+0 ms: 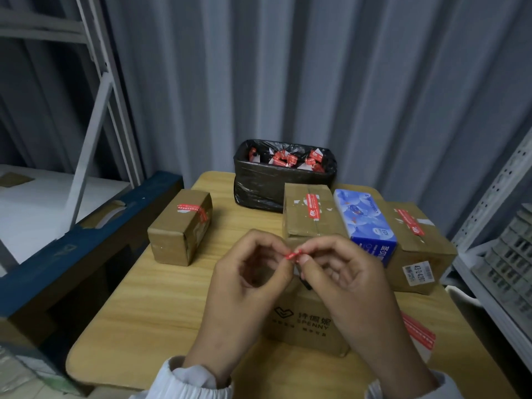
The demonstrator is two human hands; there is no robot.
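Observation:
Both hands meet above a brown printed carton near the table's front. My left hand and my right hand pinch a small crumpled strip of red tape between their fingertips. The strip is held in the air, just above the carton's far edge. A dark object under my right hand is mostly hidden.
On the wooden table stand a taped carton at the left, another at centre back, a blue tissue pack, a labelled carton at the right, and a black-lined bin of red tape scraps. Metal shelving flanks both sides.

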